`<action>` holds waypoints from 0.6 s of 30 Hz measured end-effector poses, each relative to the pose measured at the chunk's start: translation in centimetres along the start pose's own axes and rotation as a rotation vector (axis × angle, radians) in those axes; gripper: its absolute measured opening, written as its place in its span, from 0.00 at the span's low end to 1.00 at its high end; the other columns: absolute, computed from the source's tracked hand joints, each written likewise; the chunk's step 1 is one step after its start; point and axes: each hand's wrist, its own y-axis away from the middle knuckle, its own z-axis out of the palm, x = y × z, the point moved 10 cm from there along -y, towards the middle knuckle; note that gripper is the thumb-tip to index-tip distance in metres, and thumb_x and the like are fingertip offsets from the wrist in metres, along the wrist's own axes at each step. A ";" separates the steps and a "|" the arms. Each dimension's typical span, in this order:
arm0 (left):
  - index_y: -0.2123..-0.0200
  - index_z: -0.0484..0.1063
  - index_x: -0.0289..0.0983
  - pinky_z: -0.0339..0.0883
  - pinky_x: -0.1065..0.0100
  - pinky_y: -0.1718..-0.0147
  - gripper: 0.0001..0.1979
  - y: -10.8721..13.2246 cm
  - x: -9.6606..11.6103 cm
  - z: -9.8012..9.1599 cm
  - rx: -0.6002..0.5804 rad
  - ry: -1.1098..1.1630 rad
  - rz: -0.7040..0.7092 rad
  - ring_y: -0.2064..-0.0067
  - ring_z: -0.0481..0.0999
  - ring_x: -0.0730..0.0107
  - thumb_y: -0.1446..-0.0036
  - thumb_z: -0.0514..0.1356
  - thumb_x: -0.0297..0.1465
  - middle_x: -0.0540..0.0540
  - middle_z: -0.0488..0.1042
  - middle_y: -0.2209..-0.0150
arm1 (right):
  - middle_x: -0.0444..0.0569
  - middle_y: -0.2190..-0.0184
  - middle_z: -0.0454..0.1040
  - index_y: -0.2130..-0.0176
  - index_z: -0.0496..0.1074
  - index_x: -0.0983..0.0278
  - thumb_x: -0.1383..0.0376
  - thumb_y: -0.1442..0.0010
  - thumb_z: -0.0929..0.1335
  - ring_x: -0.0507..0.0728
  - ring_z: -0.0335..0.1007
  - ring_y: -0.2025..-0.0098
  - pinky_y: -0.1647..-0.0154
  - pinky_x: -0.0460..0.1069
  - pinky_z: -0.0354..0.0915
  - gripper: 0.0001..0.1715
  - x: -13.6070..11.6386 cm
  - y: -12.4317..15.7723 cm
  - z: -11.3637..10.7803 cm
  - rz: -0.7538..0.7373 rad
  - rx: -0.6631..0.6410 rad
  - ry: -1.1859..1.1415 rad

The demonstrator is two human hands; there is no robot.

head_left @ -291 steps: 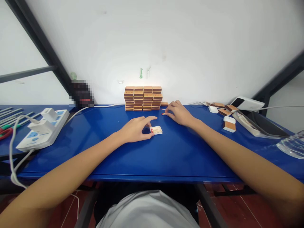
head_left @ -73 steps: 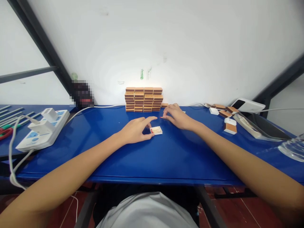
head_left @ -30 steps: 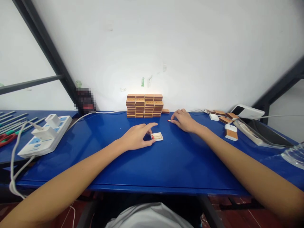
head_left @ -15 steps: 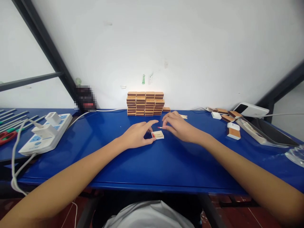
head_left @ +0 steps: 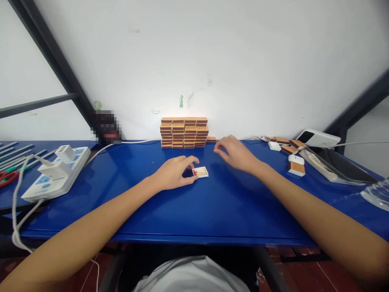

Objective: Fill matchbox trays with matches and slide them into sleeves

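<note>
Nearest, grey clothing [head_left: 194, 275] shows below the front edge of a blue worktop [head_left: 194, 211]. Toward the left a white power strip [head_left: 45, 190] lies at a slant with plugs in it, and beyond the left edge of the strip are red-handled scissors [head_left: 11, 177]. Over on the right side is some clear plastic [head_left: 377, 196].

Near the middle of the worktop, the left hand [head_left: 174, 172] grasps the left end of a small white tray [head_left: 204, 176], thumb at its near corner and a bent finger at the far one. Matches [head_left: 201, 171] lie in the tray, red heads toward the left. Slightly farther and to the right, well apart from the tray, is the right hand [head_left: 235, 153], its fingers loosely curled; whether anything sits between the fingertips I cannot tell.

Farther right, a matchbox [head_left: 296, 169] touches a rounded white case [head_left: 296, 159], with more matchboxes [head_left: 282, 140] scattered behind. At the far side a neat stack of matchboxes [head_left: 184, 134] stands before the white wall [head_left: 231, 61], one single box [head_left: 211, 139] just right of it.
</note>
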 end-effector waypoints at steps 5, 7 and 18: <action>0.58 0.79 0.40 0.71 0.62 0.60 0.07 -0.1 0.3 0.0 -0.015 -0.012 0.030 0.56 0.79 0.60 0.35 0.66 0.37 0.45 0.81 0.58 | 0.56 0.61 0.83 0.62 0.79 0.63 0.59 0.33 0.70 0.65 0.75 0.57 0.53 0.57 0.66 0.10 9.8 0.8 0.2 0.168 -0.134 0.076; 0.59 0.80 0.40 0.72 0.61 0.58 0.06 -0.2 0.6 0.0 -0.011 0.001 0.060 0.55 0.79 0.59 0.34 0.65 0.36 0.45 0.82 0.59 | 0.55 0.62 0.83 0.62 0.80 0.62 0.58 0.34 0.70 0.63 0.76 0.59 0.56 0.55 0.66 0.11 11.6 1.2 0.5 0.181 -0.178 0.063; 0.58 0.80 0.40 0.72 0.60 0.55 0.06 -0.2 0.9 0.0 -0.016 -0.013 0.093 0.53 0.80 0.58 0.33 0.64 0.35 0.45 0.83 0.56 | 0.57 0.63 0.84 0.62 0.81 0.64 0.55 0.33 0.69 0.63 0.77 0.62 0.59 0.55 0.67 0.16 11.2 1.1 1.3 0.173 -0.220 0.041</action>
